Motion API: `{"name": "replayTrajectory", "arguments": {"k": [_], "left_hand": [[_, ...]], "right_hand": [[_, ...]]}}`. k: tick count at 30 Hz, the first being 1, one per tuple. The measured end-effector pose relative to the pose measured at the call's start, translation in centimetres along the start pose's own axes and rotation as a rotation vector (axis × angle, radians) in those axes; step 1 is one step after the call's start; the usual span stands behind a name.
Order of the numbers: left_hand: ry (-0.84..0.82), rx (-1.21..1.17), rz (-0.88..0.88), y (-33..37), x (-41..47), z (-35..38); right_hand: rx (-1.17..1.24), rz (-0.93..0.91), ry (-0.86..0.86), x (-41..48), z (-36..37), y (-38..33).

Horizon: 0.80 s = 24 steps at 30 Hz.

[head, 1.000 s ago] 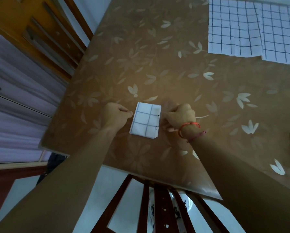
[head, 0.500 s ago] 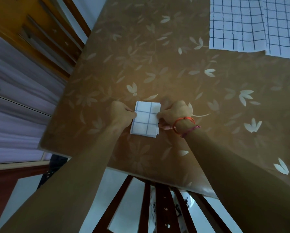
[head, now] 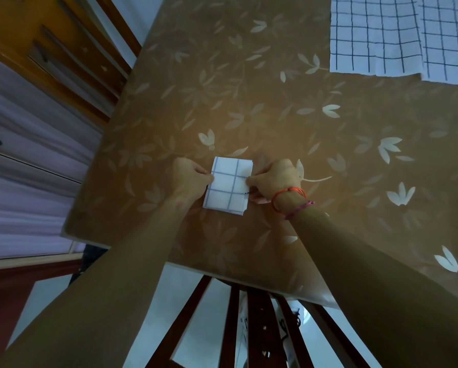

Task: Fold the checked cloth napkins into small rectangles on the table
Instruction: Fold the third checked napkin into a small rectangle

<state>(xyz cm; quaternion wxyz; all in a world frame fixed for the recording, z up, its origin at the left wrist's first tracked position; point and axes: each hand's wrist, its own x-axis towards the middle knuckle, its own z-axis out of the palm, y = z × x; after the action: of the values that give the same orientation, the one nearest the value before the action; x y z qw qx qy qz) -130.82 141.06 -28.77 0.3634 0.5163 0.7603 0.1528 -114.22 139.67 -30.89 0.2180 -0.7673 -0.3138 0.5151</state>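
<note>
Nearest to me, the dark wooden slats of a chair (head: 259, 330) back stand just below the near edge of the table (head: 249, 248), which is covered in a glossy brown sheet printed with pale leaves. Two bare forearms reach over that edge from either side of the chair.

A little way in from the near edge lies the folded napkin (head: 229, 185), a small white rectangle with thin blue check lines, flat on the cover and turned slightly askew. The left hand (head: 189, 176) is curled, and its thumb and fingertips nip the napkin's left edge. The right hand (head: 274, 179) is curled in the same way and pinches the right edge, so the cloth sits caught between the two fists. An orange thread (head: 289, 193) and a pink thread (head: 301, 208) circle the right wrist.

Farther off, at the far right of the table, an open napkin (head: 373, 35) is spread flat, white with dark grid lines. A second open napkin (head: 450, 41) lies just beside it on the right, and their edges meet or overlap; I cannot tell which.

Off the table to the left are pale purple drawer fronts (head: 23, 181), and beyond them an orange-brown panelled wooden door (head: 37, 35).
</note>
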Motion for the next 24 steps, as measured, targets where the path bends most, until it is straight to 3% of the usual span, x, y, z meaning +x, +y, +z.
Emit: {"name": "replayTrajectory", "arguments": {"k": [24], "left_hand": [[0.081,-0.006,0.052,-0.6,-0.7,-0.3]], "right_hand": [[0.000,-0.046,0.007,-0.6,-1.1,0.4]]}}
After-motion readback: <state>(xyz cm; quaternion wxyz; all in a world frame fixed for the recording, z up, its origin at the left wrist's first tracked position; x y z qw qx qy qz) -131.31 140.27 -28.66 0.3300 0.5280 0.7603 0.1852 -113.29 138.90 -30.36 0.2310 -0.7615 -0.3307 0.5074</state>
